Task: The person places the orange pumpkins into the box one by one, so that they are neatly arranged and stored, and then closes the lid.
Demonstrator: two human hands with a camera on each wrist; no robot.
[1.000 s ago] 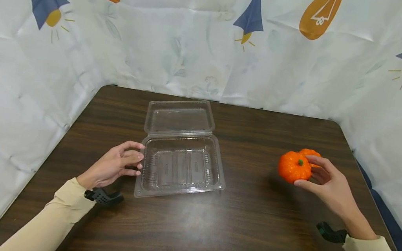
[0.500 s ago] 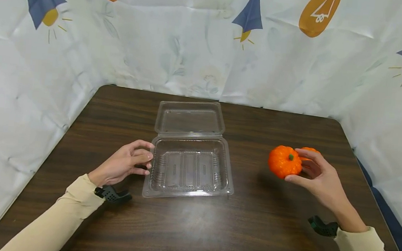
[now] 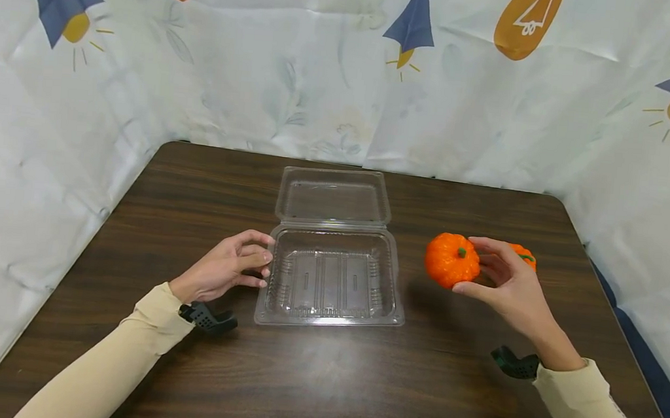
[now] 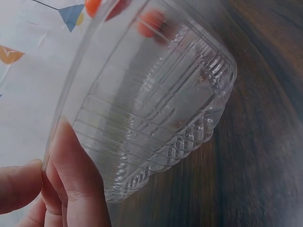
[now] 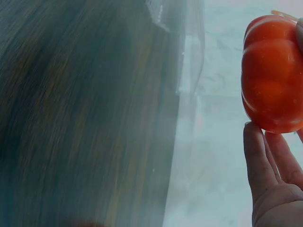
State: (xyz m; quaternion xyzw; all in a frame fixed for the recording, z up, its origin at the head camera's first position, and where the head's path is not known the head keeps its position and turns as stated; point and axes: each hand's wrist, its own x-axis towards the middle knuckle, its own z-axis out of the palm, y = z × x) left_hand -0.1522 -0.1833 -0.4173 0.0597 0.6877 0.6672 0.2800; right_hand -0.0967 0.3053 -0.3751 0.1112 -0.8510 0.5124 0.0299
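A clear plastic clamshell container (image 3: 326, 320) sits mid-table with its lid (image 3: 334, 196) folded back. My left hand (image 3: 227, 263) pinches its left rim between thumb and fingers, as the left wrist view (image 4: 71, 175) shows from close by. A small orange toy pumpkin (image 3: 447, 262) with a green stem is held by my right hand (image 3: 509, 278), above the table to the right of the container. In the right wrist view, fingertips (image 5: 253, 137) touch the side of this pumpkin (image 5: 272, 75). Another orange pumpkin (image 3: 529, 256) lies behind the right hand, which partly hides it.
The dark wood-grain table (image 3: 320, 391) has rounded far corners. White patterned curtains (image 3: 299, 68) stand close behind it and along both sides.
My left hand has slid the container to the right. My right hand has carried its pumpkin left, toward the container, showing more of the other pumpkin behind.
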